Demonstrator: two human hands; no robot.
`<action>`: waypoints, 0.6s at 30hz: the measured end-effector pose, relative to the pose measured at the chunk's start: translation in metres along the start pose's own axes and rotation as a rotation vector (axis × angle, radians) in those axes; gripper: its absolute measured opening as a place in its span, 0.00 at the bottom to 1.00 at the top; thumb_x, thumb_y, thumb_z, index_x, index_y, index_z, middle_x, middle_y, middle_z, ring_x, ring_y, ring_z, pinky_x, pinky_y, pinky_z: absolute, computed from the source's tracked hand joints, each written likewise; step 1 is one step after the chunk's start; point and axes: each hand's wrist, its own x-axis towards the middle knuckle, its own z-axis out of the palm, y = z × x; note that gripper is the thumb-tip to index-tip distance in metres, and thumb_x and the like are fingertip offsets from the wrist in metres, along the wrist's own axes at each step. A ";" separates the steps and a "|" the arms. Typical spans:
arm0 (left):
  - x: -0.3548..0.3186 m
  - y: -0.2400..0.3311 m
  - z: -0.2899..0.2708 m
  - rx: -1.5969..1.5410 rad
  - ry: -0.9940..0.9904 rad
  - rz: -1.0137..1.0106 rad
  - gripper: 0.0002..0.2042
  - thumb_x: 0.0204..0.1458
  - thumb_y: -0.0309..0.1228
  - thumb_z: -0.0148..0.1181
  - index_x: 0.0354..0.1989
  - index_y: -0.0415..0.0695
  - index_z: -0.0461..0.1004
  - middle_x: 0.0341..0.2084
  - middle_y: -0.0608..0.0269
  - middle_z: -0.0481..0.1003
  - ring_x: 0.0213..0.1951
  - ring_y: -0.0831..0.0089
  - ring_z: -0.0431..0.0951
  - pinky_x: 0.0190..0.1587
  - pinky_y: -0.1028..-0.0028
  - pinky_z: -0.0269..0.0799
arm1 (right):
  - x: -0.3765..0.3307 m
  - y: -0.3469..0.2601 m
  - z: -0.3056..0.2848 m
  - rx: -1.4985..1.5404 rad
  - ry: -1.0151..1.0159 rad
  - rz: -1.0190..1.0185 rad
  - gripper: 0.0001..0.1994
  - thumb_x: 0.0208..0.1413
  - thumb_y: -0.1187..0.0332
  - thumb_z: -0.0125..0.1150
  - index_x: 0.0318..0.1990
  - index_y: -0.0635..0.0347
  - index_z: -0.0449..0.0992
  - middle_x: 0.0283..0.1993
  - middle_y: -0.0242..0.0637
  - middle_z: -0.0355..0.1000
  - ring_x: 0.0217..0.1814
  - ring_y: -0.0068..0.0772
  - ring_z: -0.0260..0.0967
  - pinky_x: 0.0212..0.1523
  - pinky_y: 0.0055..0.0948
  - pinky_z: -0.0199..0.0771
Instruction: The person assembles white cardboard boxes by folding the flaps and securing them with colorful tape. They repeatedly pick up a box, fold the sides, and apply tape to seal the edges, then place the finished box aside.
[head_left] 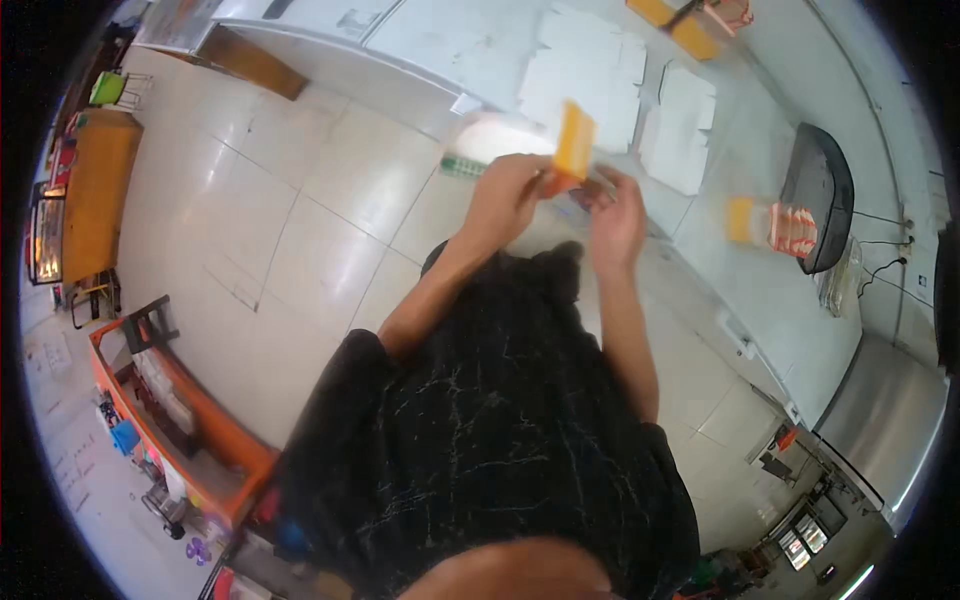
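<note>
Black shirt nearest | left hand fingers pinch orange card, long axis upright, above table edge | right hand just right of card, grip unclear

Light: bright, even daylight
Glare: washed patch on the white surface
Blur: slight, overall
Edges: fisheye bending, black rim
</note>
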 end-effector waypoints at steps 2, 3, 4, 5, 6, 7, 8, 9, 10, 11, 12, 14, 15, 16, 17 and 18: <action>-0.006 0.003 -0.004 0.003 -0.039 0.213 0.06 0.57 0.25 0.57 0.41 0.38 0.75 0.36 0.50 0.75 0.35 0.55 0.76 0.40 0.66 0.71 | 0.009 -0.006 -0.006 0.011 0.198 0.075 0.25 0.70 0.51 0.37 0.58 0.65 0.65 0.53 0.39 0.68 0.64 0.37 0.63 0.60 0.42 0.65; -0.011 0.008 -0.001 -0.125 -0.043 0.228 0.06 0.58 0.24 0.52 0.40 0.37 0.73 0.35 0.50 0.74 0.34 0.57 0.75 0.40 0.66 0.69 | 0.008 -0.004 -0.012 0.064 0.059 0.049 0.29 0.69 0.45 0.35 0.60 0.62 0.65 0.56 0.39 0.68 0.63 0.37 0.65 0.60 0.42 0.67; -0.016 0.011 -0.003 -0.345 -0.132 0.152 0.06 0.58 0.24 0.51 0.39 0.37 0.73 0.35 0.50 0.73 0.34 0.58 0.75 0.40 0.67 0.69 | 0.010 -0.003 -0.017 0.204 -0.008 0.164 0.30 0.69 0.44 0.34 0.61 0.61 0.64 0.58 0.39 0.68 0.63 0.36 0.65 0.60 0.41 0.67; -0.021 0.013 -0.008 -0.564 -0.223 0.072 0.07 0.58 0.24 0.49 0.39 0.36 0.73 0.34 0.51 0.73 0.34 0.59 0.74 0.40 0.67 0.69 | 0.011 -0.004 -0.022 0.344 -0.076 0.277 0.31 0.69 0.43 0.33 0.62 0.61 0.63 0.59 0.40 0.67 0.63 0.36 0.65 0.61 0.41 0.68; -0.024 0.012 -0.010 -0.781 -0.314 -0.012 0.07 0.58 0.24 0.48 0.38 0.36 0.73 0.33 0.51 0.72 0.33 0.59 0.74 0.40 0.67 0.68 | 0.011 -0.010 -0.020 0.484 -0.146 0.389 0.32 0.68 0.42 0.32 0.63 0.60 0.63 0.61 0.40 0.67 0.62 0.36 0.66 0.61 0.40 0.68; -0.024 0.009 -0.007 -0.757 -0.310 0.046 0.09 0.55 0.25 0.45 0.35 0.35 0.73 0.31 0.53 0.72 0.32 0.64 0.73 0.38 0.71 0.68 | 0.011 -0.015 -0.016 0.302 -0.101 0.345 0.31 0.69 0.44 0.30 0.66 0.58 0.61 0.63 0.41 0.66 0.63 0.35 0.65 0.63 0.38 0.67; -0.026 0.007 -0.007 -0.761 -0.331 0.005 0.09 0.54 0.28 0.47 0.32 0.35 0.72 0.29 0.54 0.72 0.33 0.63 0.72 0.40 0.70 0.67 | 0.011 -0.016 -0.013 0.270 -0.073 0.286 0.30 0.70 0.45 0.31 0.65 0.58 0.61 0.63 0.41 0.66 0.63 0.35 0.65 0.62 0.38 0.68; -0.027 0.005 -0.010 -0.766 -0.359 -0.036 0.10 0.53 0.31 0.48 0.29 0.36 0.72 0.28 0.54 0.72 0.35 0.62 0.71 0.41 0.69 0.66 | 0.012 -0.016 -0.010 0.240 -0.039 0.224 0.29 0.70 0.46 0.31 0.65 0.59 0.61 0.62 0.41 0.66 0.63 0.35 0.65 0.62 0.37 0.68; -0.026 0.004 -0.014 -0.769 -0.387 -0.077 0.12 0.52 0.33 0.49 0.27 0.36 0.71 0.27 0.55 0.72 0.36 0.62 0.70 0.43 0.68 0.65 | 0.013 -0.016 -0.007 0.210 -0.005 0.163 0.29 0.70 0.47 0.32 0.65 0.59 0.62 0.62 0.41 0.67 0.63 0.35 0.66 0.62 0.37 0.68; -0.024 0.003 -0.018 -0.734 -0.445 -0.092 0.12 0.49 0.34 0.50 0.24 0.36 0.71 0.24 0.55 0.72 0.34 0.61 0.71 0.41 0.67 0.66 | 0.013 -0.019 -0.005 0.138 0.048 0.054 0.22 0.71 0.55 0.40 0.61 0.61 0.65 0.56 0.39 0.71 0.56 0.31 0.71 0.55 0.32 0.73; -0.023 0.002 -0.019 -0.727 -0.460 -0.030 0.10 0.50 0.31 0.49 0.25 0.36 0.71 0.23 0.55 0.71 0.31 0.63 0.72 0.37 0.69 0.66 | 0.012 -0.019 -0.007 0.085 0.075 0.038 0.20 0.70 0.57 0.44 0.58 0.62 0.67 0.52 0.39 0.72 0.51 0.28 0.71 0.50 0.29 0.74; -0.019 -0.001 -0.019 -0.711 -0.485 0.095 0.08 0.53 0.25 0.47 0.28 0.35 0.72 0.21 0.57 0.70 0.24 0.67 0.74 0.30 0.72 0.68 | 0.011 -0.019 -0.013 -0.021 0.127 0.009 0.15 0.67 0.61 0.51 0.53 0.64 0.69 0.44 0.38 0.74 0.42 0.22 0.72 0.41 0.23 0.74; -0.018 -0.001 -0.019 -0.669 -0.531 0.085 0.08 0.54 0.25 0.47 0.29 0.35 0.73 0.22 0.56 0.71 0.26 0.66 0.75 0.31 0.71 0.69 | 0.011 -0.020 -0.014 -0.075 0.149 -0.003 0.13 0.66 0.63 0.54 0.50 0.64 0.70 0.40 0.37 0.75 0.38 0.18 0.72 0.36 0.20 0.74; -0.017 -0.001 -0.019 -0.627 -0.577 0.076 0.08 0.54 0.25 0.48 0.29 0.35 0.73 0.23 0.55 0.72 0.28 0.65 0.76 0.33 0.71 0.70 | 0.010 -0.019 -0.014 -0.123 0.189 -0.027 0.14 0.65 0.63 0.55 0.49 0.65 0.70 0.40 0.38 0.75 0.38 0.19 0.72 0.36 0.20 0.74; -0.016 0.000 -0.019 -0.584 -0.623 0.067 0.08 0.54 0.24 0.48 0.30 0.35 0.74 0.24 0.53 0.73 0.30 0.64 0.77 0.35 0.70 0.72 | 0.010 -0.018 -0.012 -0.172 0.230 -0.052 0.14 0.65 0.62 0.56 0.48 0.65 0.70 0.39 0.38 0.75 0.38 0.19 0.72 0.36 0.20 0.74; -0.014 0.008 -0.017 -0.511 -0.564 0.128 0.08 0.55 0.25 0.49 0.31 0.36 0.75 0.27 0.53 0.75 0.32 0.62 0.78 0.37 0.69 0.72 | 0.011 -0.017 -0.011 -0.224 0.266 -0.074 0.15 0.64 0.61 0.57 0.48 0.65 0.70 0.39 0.39 0.75 0.37 0.19 0.72 0.36 0.20 0.74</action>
